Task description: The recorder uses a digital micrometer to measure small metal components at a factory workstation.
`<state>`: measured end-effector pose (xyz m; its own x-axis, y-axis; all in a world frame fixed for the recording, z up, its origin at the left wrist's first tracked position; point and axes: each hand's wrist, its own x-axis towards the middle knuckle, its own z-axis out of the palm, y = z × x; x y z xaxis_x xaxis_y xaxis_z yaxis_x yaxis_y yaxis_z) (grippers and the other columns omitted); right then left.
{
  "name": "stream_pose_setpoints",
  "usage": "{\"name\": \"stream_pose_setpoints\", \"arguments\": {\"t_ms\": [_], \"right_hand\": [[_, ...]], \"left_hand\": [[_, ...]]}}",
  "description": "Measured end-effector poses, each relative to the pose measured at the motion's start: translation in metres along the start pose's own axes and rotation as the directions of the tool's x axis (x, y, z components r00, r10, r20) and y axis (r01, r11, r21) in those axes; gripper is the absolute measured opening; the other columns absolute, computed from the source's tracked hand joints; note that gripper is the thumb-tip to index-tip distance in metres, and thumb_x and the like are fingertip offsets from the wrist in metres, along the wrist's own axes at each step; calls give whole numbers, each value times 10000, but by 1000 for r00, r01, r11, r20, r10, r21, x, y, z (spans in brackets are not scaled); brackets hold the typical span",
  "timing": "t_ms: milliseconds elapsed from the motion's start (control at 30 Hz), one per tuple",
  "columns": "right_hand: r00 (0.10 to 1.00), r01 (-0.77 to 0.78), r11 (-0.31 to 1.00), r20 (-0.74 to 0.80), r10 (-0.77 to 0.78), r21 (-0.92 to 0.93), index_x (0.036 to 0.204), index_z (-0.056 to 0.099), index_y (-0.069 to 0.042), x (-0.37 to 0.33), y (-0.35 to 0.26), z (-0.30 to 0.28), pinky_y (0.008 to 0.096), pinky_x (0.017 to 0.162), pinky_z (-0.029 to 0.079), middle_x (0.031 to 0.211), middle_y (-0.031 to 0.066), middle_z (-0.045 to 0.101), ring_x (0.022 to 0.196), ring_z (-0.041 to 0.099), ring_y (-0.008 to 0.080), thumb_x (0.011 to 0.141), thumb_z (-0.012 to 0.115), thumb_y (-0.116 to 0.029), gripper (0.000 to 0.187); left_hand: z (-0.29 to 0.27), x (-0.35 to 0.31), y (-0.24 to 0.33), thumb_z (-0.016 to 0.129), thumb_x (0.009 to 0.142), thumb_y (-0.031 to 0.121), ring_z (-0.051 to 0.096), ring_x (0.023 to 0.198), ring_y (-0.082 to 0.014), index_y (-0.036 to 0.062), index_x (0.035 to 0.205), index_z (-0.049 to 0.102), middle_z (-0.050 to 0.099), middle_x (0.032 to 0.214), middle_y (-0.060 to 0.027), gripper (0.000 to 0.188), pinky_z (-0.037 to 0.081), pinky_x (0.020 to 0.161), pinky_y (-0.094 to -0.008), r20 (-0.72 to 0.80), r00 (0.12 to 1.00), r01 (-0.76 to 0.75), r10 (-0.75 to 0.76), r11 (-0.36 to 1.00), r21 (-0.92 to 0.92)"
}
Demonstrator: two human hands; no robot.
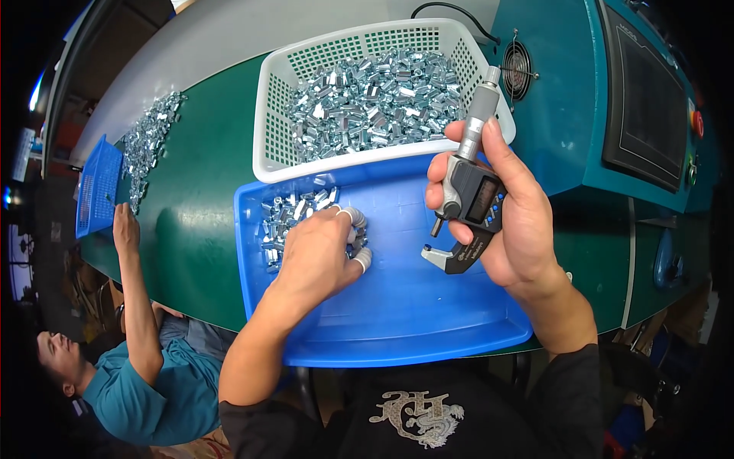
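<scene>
Metal pieces, small, bright, silvery (287, 218): a loose layer in the left part of the blue tray, directly under and around the left grip.

Left grip (317, 249): bare hand, lowered to the pieces, back of the hand uppermost; fingers curled, with thumb and fingertips turned toward one another. White coverings (365, 260) on the thumb and at least one finger. Pieces lie at the fingertips; whether one is pinched cannot be told, the hand hiding the contact.

Right grip (527, 237): bare hand, closed about a micrometer, thumb along the barrel, fingers wrapped round the far side of the frame. Held above the tray's right part, well apart from the pieces in it.

Micrometer (483, 200): one, dark frame, grey barrel, small display, blue buttons. Barrel slanting up and away; spindle and anvil stand apart, toward the left grip.

Blue tray (413, 306): shallow, on a green bench (202, 176), nearest the person.

White basket (275, 115): perforated, just beyond the tray, amply filled with similar pieces (375, 99).

Far left: spilled heap of similar pieces (149, 138); blue perforated basket (99, 183), tilted; co-worker (160, 398) in a teal shirt, one arm extended toward both.

Right: teal machine (562, 99) with dark screen (646, 96) and round fan grille (518, 70).
</scene>
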<state>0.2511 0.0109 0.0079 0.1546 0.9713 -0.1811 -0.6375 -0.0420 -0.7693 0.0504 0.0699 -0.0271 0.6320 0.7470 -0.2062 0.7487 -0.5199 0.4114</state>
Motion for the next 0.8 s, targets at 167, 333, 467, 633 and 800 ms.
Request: {"name": "stream_pose_setpoints", "arguments": {"t_ms": [167,333,467,633,800], "right_hand": [[1000,21,1000,-7,-21,15,1140,488,-4,-2,-1,0,213,416,433,826,118,623,663,624,142,967,425,-423,458],[1000,18,999,0,-18,33,1136,491,-5,-1,-1,0,212,416,433,824,116,623,668,626,145,964,432,-426,459],[999,33,999,13,-33,34,1129,498,-8,-2,-2,0,210,412,430,821,113,624,670,628,143,966,434,-419,447],[1000,11,1000,20,-11,17,1143,483,-17,-4,-2,4,202,397,427,826,117,619,672,625,143,978,398,-409,434],[1000,-1,1000,18,0,15,1152,470,-15,-2,-2,0,201,386,429,836,117,617,678,625,144,984,380,-406,435]], "left_hand": [[5,1,-5,672,719,97,616,716,-347,23,911,642,619,792,-156,208,498,656,-433,-148,982,-120,116,993,-19],[6,4,-8,691,712,87,597,748,-333,4,905,641,598,777,-158,215,490,680,-424,-203,972,-104,117,992,71],[3,3,-9,736,665,91,574,787,-319,-5,866,645,581,761,-153,240,476,716,-418,-187,981,-29,59,987,157],[-1,-1,-9,745,662,86,575,763,-302,1,810,651,590,769,-145,196,475,692,-380,-216,972,-51,96,978,203],[-11,-5,14,719,744,57,588,756,-176,0,905,662,633,834,-95,180,470,703,-279,-207,977,-46,-55,891,-452]]}}
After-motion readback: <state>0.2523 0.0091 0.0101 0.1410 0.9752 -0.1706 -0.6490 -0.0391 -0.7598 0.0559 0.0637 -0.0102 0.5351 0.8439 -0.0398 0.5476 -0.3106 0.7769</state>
